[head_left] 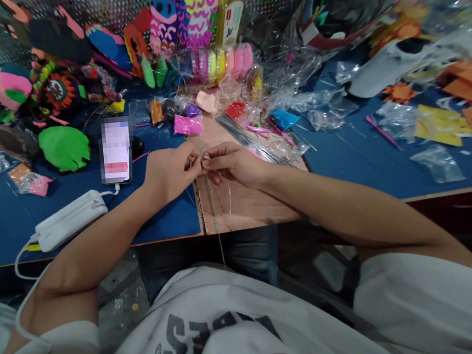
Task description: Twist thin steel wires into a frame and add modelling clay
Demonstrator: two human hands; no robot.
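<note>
Item one: a thin pale strand (221, 249), wire or thread I cannot tell, glossy where it catches the light, hanging from my fingertips in loose curves over the near edge of the brown board, one straight length dropping toward my lap; a small glinting loop or knot sits at the fingertips, too small to make out. Item two: my left hand (172, 170), thumb and forefinger pinching the strand, other fingers curled under. Item three: my right hand (235, 166), thumb and forefinger pinched on the same strand just beside the left, the remaining fingers bent below. Beneath: the brown board (259, 205), laid on a blue tabletop (341, 154). Far side of the board: a bundle of thin grey rods (253, 139), slanting toward my right wrist; a pink packet (188, 124); a red lump (236, 111); a blue lump (284, 119). Left: a lit phone (117, 151), cabled to a white power bank (72, 220); farther left, a flat green piece (64, 148), ragged at the near edge.
</note>
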